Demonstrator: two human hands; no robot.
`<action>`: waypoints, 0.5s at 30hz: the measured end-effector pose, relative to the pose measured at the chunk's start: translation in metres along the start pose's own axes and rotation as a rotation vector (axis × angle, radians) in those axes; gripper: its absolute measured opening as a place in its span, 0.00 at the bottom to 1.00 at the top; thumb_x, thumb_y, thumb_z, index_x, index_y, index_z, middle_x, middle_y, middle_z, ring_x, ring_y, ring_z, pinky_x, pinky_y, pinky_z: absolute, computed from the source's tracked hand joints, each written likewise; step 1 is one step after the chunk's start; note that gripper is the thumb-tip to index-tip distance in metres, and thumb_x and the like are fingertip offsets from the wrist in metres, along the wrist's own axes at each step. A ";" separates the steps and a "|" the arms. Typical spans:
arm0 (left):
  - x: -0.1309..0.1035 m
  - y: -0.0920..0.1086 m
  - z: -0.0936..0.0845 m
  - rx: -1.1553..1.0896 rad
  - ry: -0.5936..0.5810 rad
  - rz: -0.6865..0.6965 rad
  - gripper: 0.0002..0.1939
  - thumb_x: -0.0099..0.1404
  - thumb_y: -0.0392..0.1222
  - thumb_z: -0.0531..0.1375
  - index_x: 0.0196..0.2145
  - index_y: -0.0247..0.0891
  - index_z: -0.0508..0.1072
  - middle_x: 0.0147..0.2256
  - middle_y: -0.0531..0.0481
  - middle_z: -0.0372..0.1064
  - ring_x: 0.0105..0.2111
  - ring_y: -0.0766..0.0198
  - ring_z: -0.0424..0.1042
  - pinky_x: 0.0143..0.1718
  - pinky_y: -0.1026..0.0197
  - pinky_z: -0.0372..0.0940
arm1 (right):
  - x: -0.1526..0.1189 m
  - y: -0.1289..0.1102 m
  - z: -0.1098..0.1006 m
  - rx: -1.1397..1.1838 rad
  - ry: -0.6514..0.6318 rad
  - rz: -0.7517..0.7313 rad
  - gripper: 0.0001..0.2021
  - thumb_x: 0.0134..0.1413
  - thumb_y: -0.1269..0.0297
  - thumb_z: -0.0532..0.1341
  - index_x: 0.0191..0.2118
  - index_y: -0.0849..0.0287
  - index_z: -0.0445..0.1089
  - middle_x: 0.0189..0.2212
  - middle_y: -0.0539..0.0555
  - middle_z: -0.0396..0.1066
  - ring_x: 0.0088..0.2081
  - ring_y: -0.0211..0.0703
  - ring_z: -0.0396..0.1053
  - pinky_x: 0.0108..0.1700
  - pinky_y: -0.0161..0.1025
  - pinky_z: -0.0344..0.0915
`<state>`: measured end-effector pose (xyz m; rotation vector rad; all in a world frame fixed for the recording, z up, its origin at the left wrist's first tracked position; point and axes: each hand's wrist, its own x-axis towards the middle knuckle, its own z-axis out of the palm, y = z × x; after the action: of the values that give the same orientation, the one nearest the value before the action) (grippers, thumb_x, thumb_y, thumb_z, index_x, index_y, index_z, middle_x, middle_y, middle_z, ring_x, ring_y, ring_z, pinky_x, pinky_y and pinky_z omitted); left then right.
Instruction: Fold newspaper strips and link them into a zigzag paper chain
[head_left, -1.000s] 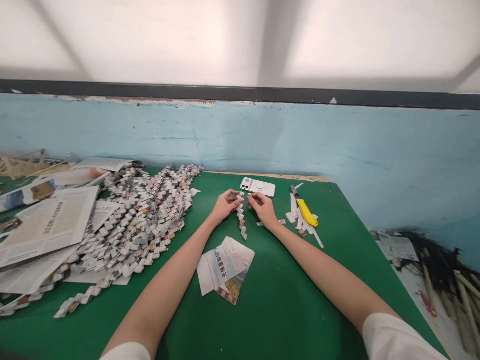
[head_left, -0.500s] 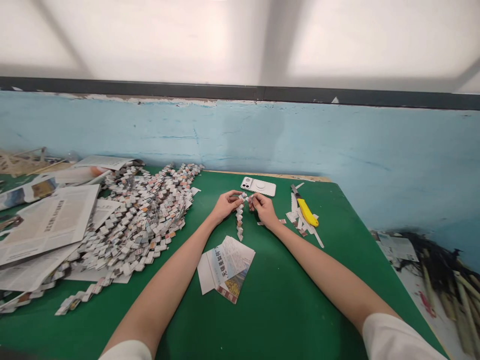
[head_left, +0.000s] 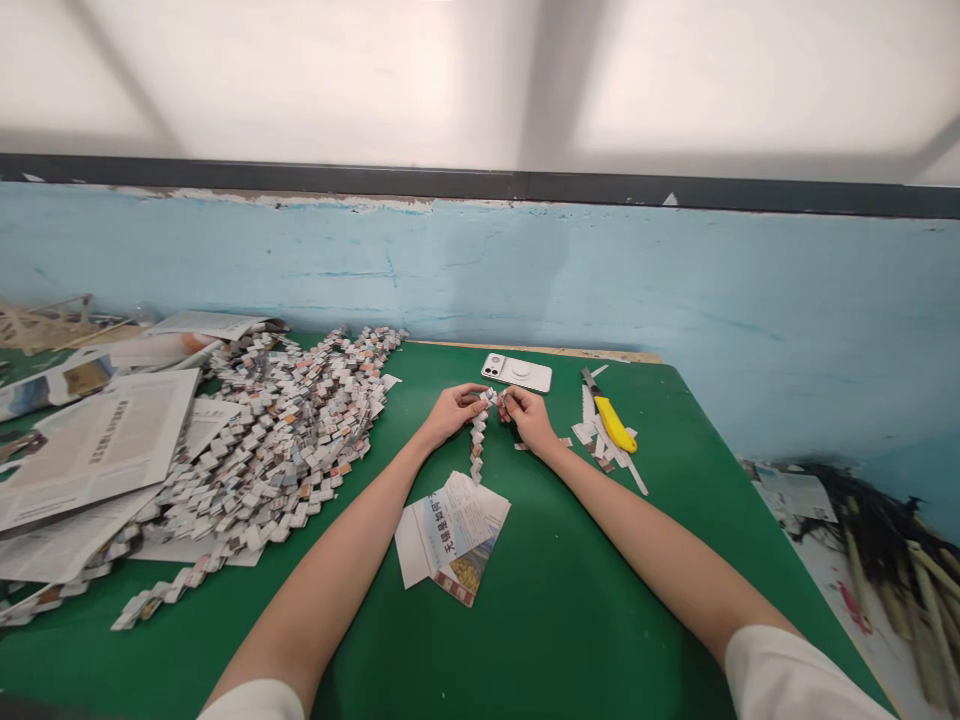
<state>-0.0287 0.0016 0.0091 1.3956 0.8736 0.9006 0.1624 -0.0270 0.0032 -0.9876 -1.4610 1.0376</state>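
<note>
Newsprint folded into zigzag links, worked on a green table (head_left: 570, 600).
Heaped chains (head_left: 292, 440) lie left; left hand (head_left: 450, 412) and right hand (head_left: 529, 418), arms outstretched, pinch the top of a short paper chain (head_left: 477, 445) at centre; yellow utility knife (head_left: 609, 418) right.

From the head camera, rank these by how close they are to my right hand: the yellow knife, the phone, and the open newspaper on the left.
From the right hand:
1. Phone, just beyond it toward the wall.
2. Yellow knife, to its right among paper scraps; close to the phone's rank, hard to separate.
3. Open newspaper, far left, past the pile of folded chains.
</note>
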 end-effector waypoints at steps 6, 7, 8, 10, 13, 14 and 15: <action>-0.001 0.000 -0.001 -0.011 -0.016 0.006 0.30 0.58 0.55 0.70 0.51 0.32 0.75 0.33 0.43 0.78 0.30 0.61 0.74 0.29 0.63 0.63 | -0.001 0.001 0.000 0.002 0.012 -0.033 0.19 0.62 0.45 0.59 0.32 0.57 0.68 0.21 0.48 0.65 0.23 0.40 0.61 0.30 0.38 0.61; -0.001 0.000 -0.001 -0.012 -0.022 0.009 0.30 0.57 0.55 0.70 0.51 0.32 0.75 0.33 0.44 0.78 0.30 0.60 0.75 0.29 0.63 0.63 | 0.000 0.001 0.000 0.005 0.012 -0.031 0.19 0.62 0.45 0.59 0.31 0.57 0.68 0.20 0.48 0.64 0.23 0.39 0.61 0.29 0.38 0.60; -0.001 0.000 -0.001 -0.014 -0.027 0.010 0.30 0.57 0.55 0.70 0.51 0.32 0.75 0.33 0.43 0.78 0.31 0.60 0.75 0.30 0.63 0.64 | 0.000 0.001 0.000 0.006 0.013 -0.027 0.19 0.61 0.44 0.59 0.31 0.57 0.68 0.20 0.48 0.64 0.22 0.39 0.61 0.29 0.38 0.60; -0.001 0.001 -0.001 -0.018 -0.040 0.013 0.30 0.57 0.54 0.70 0.51 0.32 0.76 0.34 0.43 0.78 0.32 0.59 0.76 0.32 0.62 0.65 | 0.000 0.002 0.000 -0.002 0.017 -0.019 0.20 0.61 0.44 0.59 0.30 0.57 0.67 0.20 0.48 0.64 0.23 0.39 0.61 0.29 0.38 0.60; -0.001 0.002 0.000 -0.017 -0.047 0.018 0.30 0.57 0.54 0.70 0.51 0.33 0.76 0.35 0.43 0.79 0.33 0.58 0.77 0.33 0.62 0.65 | -0.001 0.003 0.000 -0.045 0.034 -0.016 0.19 0.61 0.44 0.58 0.30 0.56 0.68 0.21 0.49 0.65 0.24 0.41 0.62 0.30 0.38 0.62; -0.001 0.002 0.000 -0.015 -0.045 0.018 0.29 0.57 0.54 0.70 0.51 0.33 0.76 0.35 0.43 0.79 0.33 0.58 0.77 0.32 0.62 0.65 | -0.001 0.004 0.000 -0.061 0.044 -0.020 0.19 0.61 0.45 0.58 0.30 0.56 0.68 0.21 0.49 0.65 0.24 0.41 0.63 0.30 0.38 0.62; -0.001 0.001 0.001 -0.014 -0.041 0.017 0.29 0.57 0.54 0.70 0.51 0.33 0.76 0.35 0.43 0.78 0.33 0.58 0.76 0.31 0.63 0.64 | -0.001 0.003 0.001 -0.076 0.059 -0.027 0.18 0.62 0.47 0.57 0.31 0.56 0.68 0.21 0.49 0.65 0.24 0.41 0.63 0.30 0.38 0.62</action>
<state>-0.0286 0.0001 0.0106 1.4066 0.8241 0.8862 0.1621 -0.0274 -0.0006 -1.0412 -1.4703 0.9323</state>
